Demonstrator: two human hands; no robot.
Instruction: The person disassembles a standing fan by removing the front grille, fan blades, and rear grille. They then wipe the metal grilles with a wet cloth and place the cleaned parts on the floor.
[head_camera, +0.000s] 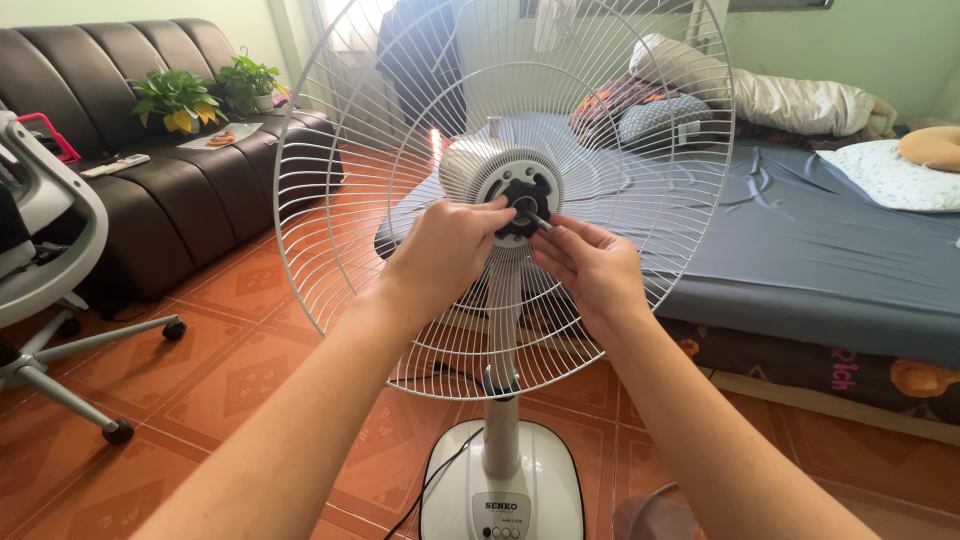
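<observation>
Nearest us stands the fan base (500, 490) on the tiled floor (230, 380), its pole (502, 420) rising to the grille (330, 200). Our left hand (445, 250) pinches the black nut (525, 200) at the grille's centre, its grip pressed together on the nut's rim. Our right hand (590, 265) pinches the metal shaft (538, 221) sticking out of the nut. Beyond the grille lie a bed (800, 240) at right and a sofa (150, 170) with plants (180, 98) at left.

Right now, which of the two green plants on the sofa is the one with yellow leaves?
The left plant, nearer the remote control: yellowish leaves hang at its front. The right plant, by the sofa arm, is all green.
</observation>
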